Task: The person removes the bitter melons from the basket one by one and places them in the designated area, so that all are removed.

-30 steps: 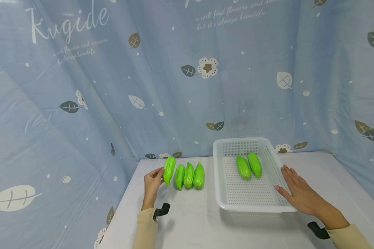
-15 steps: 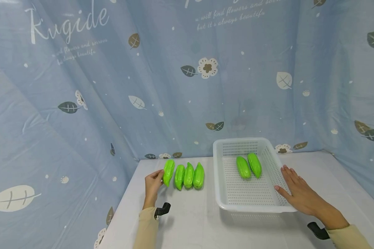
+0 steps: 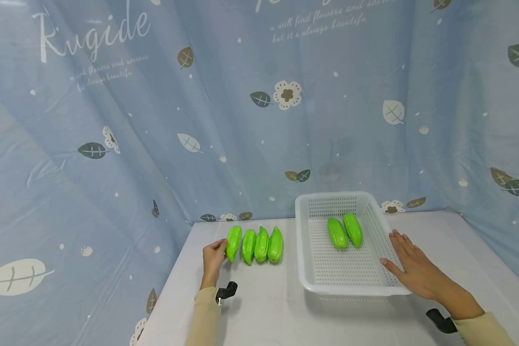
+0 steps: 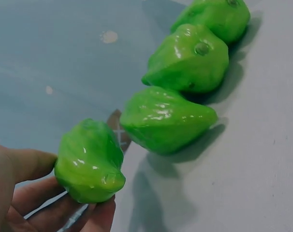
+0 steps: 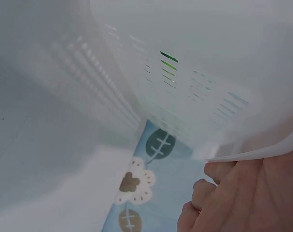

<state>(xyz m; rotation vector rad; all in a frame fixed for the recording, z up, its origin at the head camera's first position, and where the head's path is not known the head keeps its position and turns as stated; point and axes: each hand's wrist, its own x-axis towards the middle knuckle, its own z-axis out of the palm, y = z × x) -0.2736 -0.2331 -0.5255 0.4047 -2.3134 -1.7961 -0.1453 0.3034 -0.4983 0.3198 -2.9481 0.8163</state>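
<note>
My left hand [image 3: 214,259] pinches a glossy, ribbed green bitter melon [image 3: 233,243] between thumb and fingers, at the left end of a row of three more like it. In the left wrist view the held bitter melon [image 4: 90,162] points its tapered tip toward the camera, with a gap between it and the nearest bitter melon [image 4: 163,121] in the row. My right hand [image 3: 421,269] rests with straight fingers along the right rim of a white plastic basket [image 3: 350,290]. Two bitter melons [image 3: 345,231] lie side by side inside, toward the back.
A white-covered table [image 3: 268,307] carries everything. Behind and to the left hangs a blue curtain [image 3: 225,120] printed with leaves and flowers, meeting the table's back edge. The other row melons [image 3: 261,244] stand left of the basket.
My left hand has come down and slightly toward me with the bitter melon, bringing it level with the row. The right hand and the basket have stayed in place.
</note>
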